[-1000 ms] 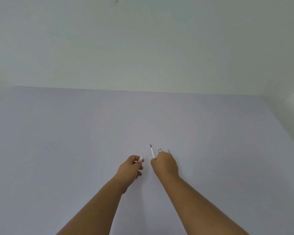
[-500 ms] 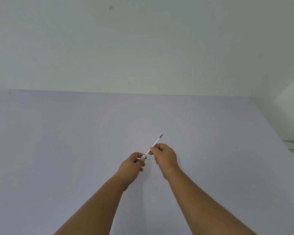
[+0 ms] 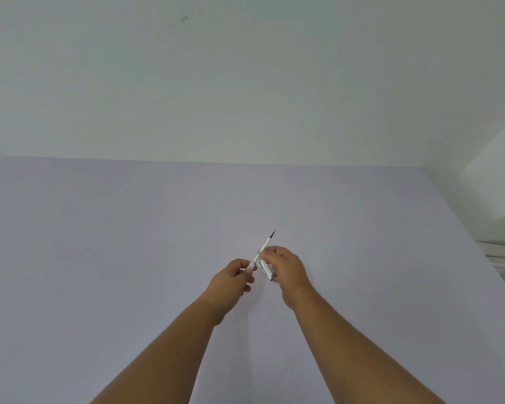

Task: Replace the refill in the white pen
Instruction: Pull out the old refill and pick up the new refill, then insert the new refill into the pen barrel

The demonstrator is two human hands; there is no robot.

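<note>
1. Both bare hands were held close together over the middle of the pale lilac table (image 3: 129, 258), forearms reaching in from the near edge.
2. The left hand (image 3: 232, 279) was curled, its thumb and fingertips pressed together around the near end of a short white pen part (image 3: 250, 266).
3. A thin white refill (image 3: 264, 246) ran from that part up and away to the right, tilted, ending in a dark tip at its far end.
4. The right hand (image 3: 286, 268) pinched the refill about midway between thumb and forefinger, the other fingers folded in.
5. A second white pen piece (image 3: 266, 269), with what looked like a metal clip, lay tucked under the right hand's palm side, pointing toward the near right; how it was gripped could not be told.
6. The two hands were just beside each other, joined only by the refill.
7. A plain pale wall (image 3: 245, 83) stood behind the table's far edge.
</note>
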